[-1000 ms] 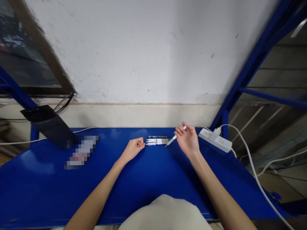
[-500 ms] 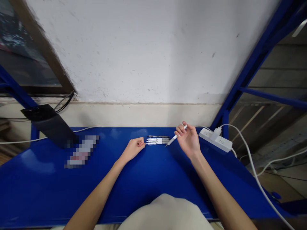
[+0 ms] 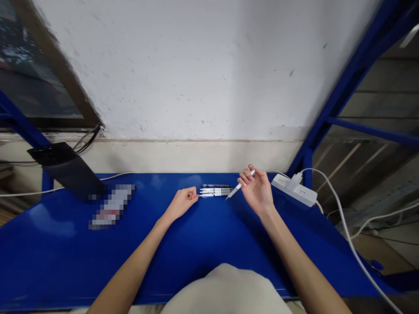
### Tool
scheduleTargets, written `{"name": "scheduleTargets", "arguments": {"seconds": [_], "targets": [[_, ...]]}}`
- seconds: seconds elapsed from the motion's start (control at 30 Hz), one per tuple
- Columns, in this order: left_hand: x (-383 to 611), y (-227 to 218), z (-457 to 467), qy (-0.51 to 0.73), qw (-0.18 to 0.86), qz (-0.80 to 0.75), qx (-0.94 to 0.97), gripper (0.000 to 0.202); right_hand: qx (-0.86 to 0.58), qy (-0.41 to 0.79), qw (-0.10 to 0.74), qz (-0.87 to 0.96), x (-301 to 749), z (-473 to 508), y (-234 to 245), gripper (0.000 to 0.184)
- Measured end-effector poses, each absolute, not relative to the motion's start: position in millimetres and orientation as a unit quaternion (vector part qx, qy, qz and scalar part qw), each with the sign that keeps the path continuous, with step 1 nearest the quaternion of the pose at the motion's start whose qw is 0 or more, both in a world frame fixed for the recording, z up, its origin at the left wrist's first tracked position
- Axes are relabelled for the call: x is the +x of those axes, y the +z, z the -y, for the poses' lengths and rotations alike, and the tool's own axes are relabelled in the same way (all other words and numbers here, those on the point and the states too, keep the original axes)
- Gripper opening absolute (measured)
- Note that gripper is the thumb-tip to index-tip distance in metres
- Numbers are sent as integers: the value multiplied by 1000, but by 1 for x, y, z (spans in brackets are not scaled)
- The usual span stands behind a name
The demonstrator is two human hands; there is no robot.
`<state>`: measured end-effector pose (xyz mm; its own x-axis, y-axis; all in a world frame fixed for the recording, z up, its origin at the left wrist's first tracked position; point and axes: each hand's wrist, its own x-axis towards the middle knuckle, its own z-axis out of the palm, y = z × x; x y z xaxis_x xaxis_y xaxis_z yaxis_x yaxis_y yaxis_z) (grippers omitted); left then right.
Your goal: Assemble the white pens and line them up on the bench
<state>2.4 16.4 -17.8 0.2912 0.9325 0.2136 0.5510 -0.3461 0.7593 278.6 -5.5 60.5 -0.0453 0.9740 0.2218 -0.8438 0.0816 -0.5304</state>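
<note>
A white pen point(image 3: 234, 191) is in my right hand point(image 3: 257, 190), held slantwise by curled fingers with the palm turned up. Its tip points down and left, near the right end of a row of several pens point(image 3: 216, 192). These pens lie side by side on the blue table point(image 3: 203, 244); most have white barrels, and the farthest looks dark or clear. My left hand point(image 3: 183, 203) rests on the table as a loose fist, its fingertips close to the left ends of the pens. No object shows in it, and whether it touches the nearest pen I cannot tell.
A white power strip point(image 3: 294, 190) with a plug and cable lies at the back right. To the left stand a dark box-like container point(image 3: 72, 172) and a blurred-out flat item point(image 3: 113, 207). A wall point(image 3: 196, 87) rises behind the table, with blue frame posts at both sides.
</note>
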Motion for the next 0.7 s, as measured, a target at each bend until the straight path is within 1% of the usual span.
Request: {"name": "scheduleTargets", "arguments": {"seconds": [0.23, 0.33, 0.43, 0.5, 0.53, 0.6, 0.67, 0.7], "targets": [[4, -15, -15, 328, 290, -498, 749, 32, -147, 651, 684, 295, 279, 6, 61, 17], [5, -15, -14, 346, 296, -490, 744, 31, -148, 652, 678, 304, 278, 6, 60, 17], [9, -14, -12, 376, 331, -465, 730, 27, -162, 642, 669, 336, 275, 5, 58, 8], [13, -13, -11, 396, 376, -437, 715, 25, -205, 619, 658, 377, 273, 4, 54, 4], [15, -12, -10, 404, 403, -420, 706, 24, -239, 599, 646, 408, 271, 3, 52, 7], [19, -9, -8, 414, 458, -383, 687, 24, -314, 544, 600, 496, 269, 3, 45, 19], [23, -5, -5, 418, 503, -346, 673, 31, -369, 479, 527, 597, 267, 3, 37, 28], [25, -3, -3, 417, 519, -329, 670, 35, -385, 450, 491, 639, 266, 3, 34, 29]]}}
